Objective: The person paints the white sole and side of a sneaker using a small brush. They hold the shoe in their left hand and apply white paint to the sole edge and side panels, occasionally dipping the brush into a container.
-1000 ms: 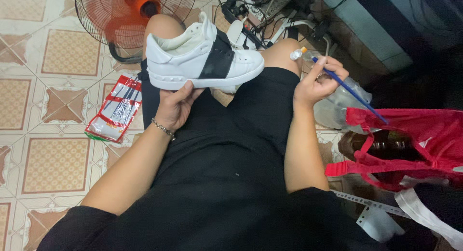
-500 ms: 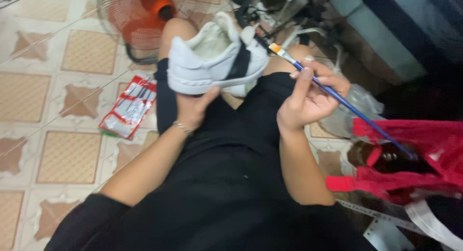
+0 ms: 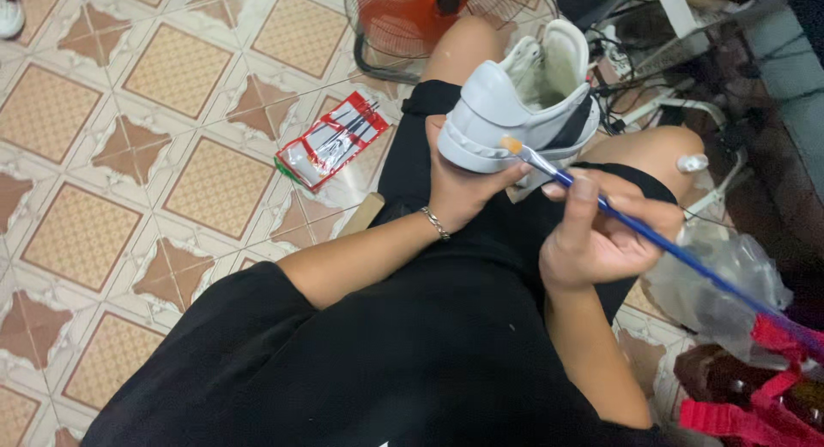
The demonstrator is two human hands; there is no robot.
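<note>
My left hand [image 3: 463, 189] grips a white sneaker [image 3: 515, 108] with a black band from underneath, heel end turned toward me, above my lap. My right hand [image 3: 601, 237] holds a blue-handled paintbrush [image 3: 652, 237]. Its pale bristle tip touches the lower rim of the sneaker's heel. A silver bracelet sits on my left wrist. I am seated in black clothes with my knees bare.
A red and clear packet of brushes [image 3: 333, 139] lies on the patterned tile floor [image 3: 129, 155] left of my thigh. An orange floor fan [image 3: 421, 18] stands ahead. Cables and a clear plastic bag [image 3: 721, 275] lie to the right, with a red bag [image 3: 764, 395] at the lower right.
The sneaker has turned from side-on to heel toward me. My right hand has brought the brush in from the right, and its tip now rests against the heel rim.
</note>
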